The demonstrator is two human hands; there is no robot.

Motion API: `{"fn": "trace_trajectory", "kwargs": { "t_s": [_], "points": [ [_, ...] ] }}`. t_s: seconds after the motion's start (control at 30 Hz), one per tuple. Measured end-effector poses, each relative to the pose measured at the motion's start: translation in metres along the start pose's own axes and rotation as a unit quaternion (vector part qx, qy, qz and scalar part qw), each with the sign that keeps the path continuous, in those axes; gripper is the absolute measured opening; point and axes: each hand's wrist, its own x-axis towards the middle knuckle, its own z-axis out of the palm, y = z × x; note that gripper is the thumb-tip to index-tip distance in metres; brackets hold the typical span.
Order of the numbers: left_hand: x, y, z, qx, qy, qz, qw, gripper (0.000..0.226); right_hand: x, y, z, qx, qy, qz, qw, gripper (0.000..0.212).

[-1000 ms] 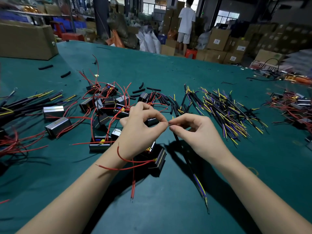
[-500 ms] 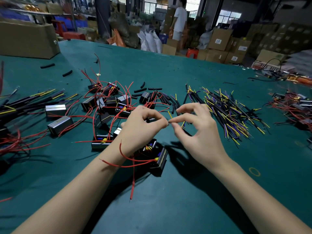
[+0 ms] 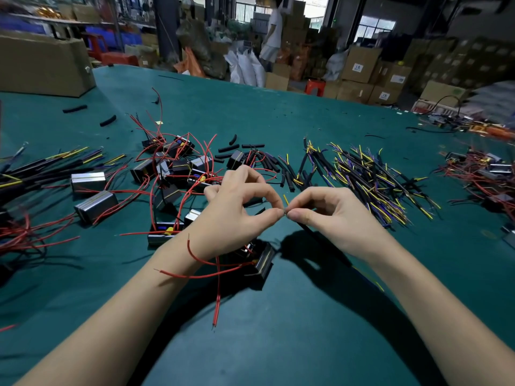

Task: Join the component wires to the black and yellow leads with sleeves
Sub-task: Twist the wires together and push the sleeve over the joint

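Head view: the green bench (image 3: 320, 121) carries a spread of black and yellow leads (image 3: 370, 179) at right and red-wired components (image 3: 172, 174) at left. Above its near middle, left hand (image 3: 234, 215) and right hand (image 3: 334, 215) meet, fingers pinching a wire joint (image 3: 284, 213), one component (image 3: 262, 264) hanging below

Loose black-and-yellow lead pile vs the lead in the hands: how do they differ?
1. The pile of leads lies loose on the green table; the held lead is up off it, pinched by the right hand.
2. The pile's ends are free; the held lead's tip meets the left hand fingertips.
Both are black-sheathed with yellow ends.
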Motion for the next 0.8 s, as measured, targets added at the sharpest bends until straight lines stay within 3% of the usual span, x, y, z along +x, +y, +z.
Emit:
{"fn": "trace_trajectory", "kwargs": {
  "t_s": [0.17,0.27,0.33,0.43,0.5,0.57,0.7,0.8],
  "points": [
    [0.000,0.000,0.001,0.013,-0.008,0.007,1.000,0.018,-0.001,-0.001,0.003,-0.029,-0.002,-0.010,1.000,0.012],
    [0.001,0.000,0.000,0.020,-0.017,0.005,1.000,0.015,-0.003,-0.004,0.005,-0.165,0.018,-0.097,0.981,0.007],
    [0.000,-0.001,0.000,0.034,-0.017,0.003,0.999,0.011,-0.005,-0.005,0.010,-0.282,0.014,-0.162,0.946,0.003],
    [0.000,-0.003,0.004,0.099,-0.010,0.009,0.995,0.011,-0.006,-0.005,0.017,-0.463,0.051,-0.260,0.846,0.011],
    [0.000,-0.003,0.006,0.145,-0.001,0.022,0.989,0.010,-0.005,-0.007,0.020,-0.525,0.062,-0.287,0.799,0.018],
    [0.001,-0.002,0.007,0.158,0.010,0.022,0.987,0.013,-0.004,-0.008,0.024,-0.549,0.079,-0.303,0.775,0.012],
    [0.003,0.001,0.008,0.100,0.041,-0.011,0.994,0.015,-0.001,-0.008,0.030,-0.556,0.126,-0.312,0.760,0.014],
    [0.003,0.000,0.008,0.080,0.051,-0.036,0.995,0.013,0.000,-0.004,0.028,-0.501,0.117,-0.291,0.807,0.008]
  ]
}}
